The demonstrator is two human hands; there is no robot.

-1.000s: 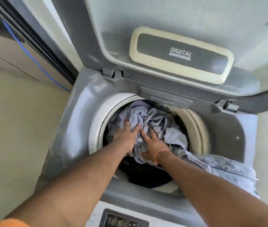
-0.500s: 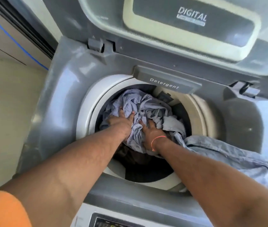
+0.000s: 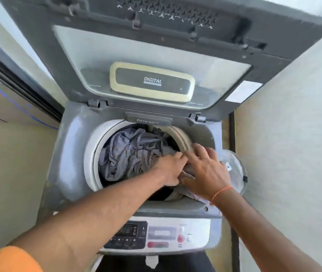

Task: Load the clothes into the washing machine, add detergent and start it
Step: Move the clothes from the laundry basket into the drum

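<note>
Hands (image 3: 190, 169) on clothes (image 3: 128, 154) at drum rim's (image 3: 91, 152) right edge.

Setting: domestic laundry corner, likely a home utility nook. Evidence: grey top-loading washing machine (image 3: 65, 154) with lid (image 3: 156, 55) raised behind the hands; "Detergent" drawer (image 3: 147, 120) just beyond them; control panel (image 3: 156, 236) on the near side. Plain cream walls (image 3: 293, 134) close on both sides; dark sliding-door track (image 3: 18, 91) far left.
</note>
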